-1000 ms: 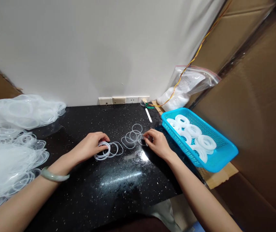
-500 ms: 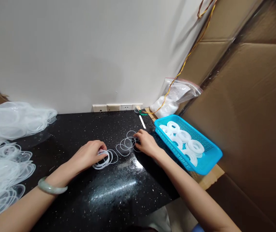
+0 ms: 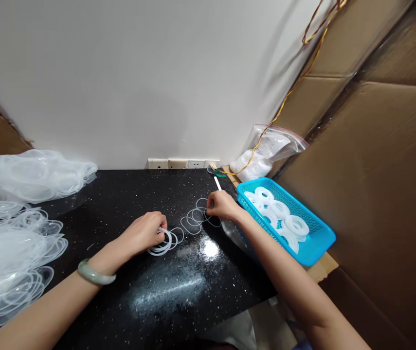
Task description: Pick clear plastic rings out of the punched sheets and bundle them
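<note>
One bundle of rings (image 3: pixel 160 252), centre frame, appeared part-gathered, pinched in my left hand (image 3: pixel 144 234). Just right, loose rings (image 3: pixel 193 223) lay ungathered; my right hand (image 3: pixel 223 205) touched their edge, grip undetermined. Coils (image 3: pixel 280 209), apparently done, sat in the blue basket (image 3: pixel 315 249), right; a large ring pile (image 3: pixel 7 253), left, looked undone.

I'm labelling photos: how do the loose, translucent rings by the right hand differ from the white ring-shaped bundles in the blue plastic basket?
The loose rings lie spread out; the bundles are thick, compact. The loose rings look clearer, the bundles whiter. The loose rings lie on the black tabletop, the bundles in the basket. All are round.
</note>
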Tool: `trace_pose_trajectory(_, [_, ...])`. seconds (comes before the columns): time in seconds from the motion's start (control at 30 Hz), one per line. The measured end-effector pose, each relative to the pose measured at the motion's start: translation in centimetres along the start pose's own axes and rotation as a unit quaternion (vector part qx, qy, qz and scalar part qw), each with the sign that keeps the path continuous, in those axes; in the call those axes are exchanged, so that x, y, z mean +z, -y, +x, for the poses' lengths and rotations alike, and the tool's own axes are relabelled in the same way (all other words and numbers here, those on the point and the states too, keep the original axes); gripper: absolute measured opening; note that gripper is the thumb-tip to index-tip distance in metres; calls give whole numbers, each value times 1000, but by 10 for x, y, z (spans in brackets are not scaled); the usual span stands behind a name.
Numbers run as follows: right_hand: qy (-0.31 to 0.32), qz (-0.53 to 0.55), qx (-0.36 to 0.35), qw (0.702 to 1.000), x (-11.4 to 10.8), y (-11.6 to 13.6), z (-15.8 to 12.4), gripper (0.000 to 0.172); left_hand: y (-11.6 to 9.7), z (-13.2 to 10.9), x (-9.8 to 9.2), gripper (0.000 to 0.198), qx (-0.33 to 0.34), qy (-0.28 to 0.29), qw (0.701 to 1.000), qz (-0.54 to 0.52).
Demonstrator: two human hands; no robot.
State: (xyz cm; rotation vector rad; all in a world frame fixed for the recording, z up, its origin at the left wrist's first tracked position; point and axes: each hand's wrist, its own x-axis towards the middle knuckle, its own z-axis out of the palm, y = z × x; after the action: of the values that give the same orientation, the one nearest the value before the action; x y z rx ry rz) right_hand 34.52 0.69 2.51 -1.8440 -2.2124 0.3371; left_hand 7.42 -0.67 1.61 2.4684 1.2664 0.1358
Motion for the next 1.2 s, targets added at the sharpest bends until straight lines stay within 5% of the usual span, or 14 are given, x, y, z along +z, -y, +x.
trace_pose_trajectory(0.3, [-27, 308, -36, 950, 2, -13, 4, 7, 0, -4, 1, 15, -3, -15, 999, -40])
trace_pose_trajectory(0.57, [23, 89, 20, 996, 16, -8, 15, 17, 2, -1, 5, 20, -14, -15, 999, -50])
trace_pose_trajectory(0.83, [51, -45, 80, 994, 14, 28, 16, 11, 1, -4, 7, 13, 3, -34, 999, -8])
trace_pose_trajectory(1.0, [80, 145, 79, 983, 1, 16, 23, 4, 4, -4, 4, 11, 56, -25, 998, -30])
trace_pose_trajectory(1.2, [-21, 376, 29, 926, -12, 10, 19, 11, 9, -3, 1, 9, 70, -31, 987, -142])
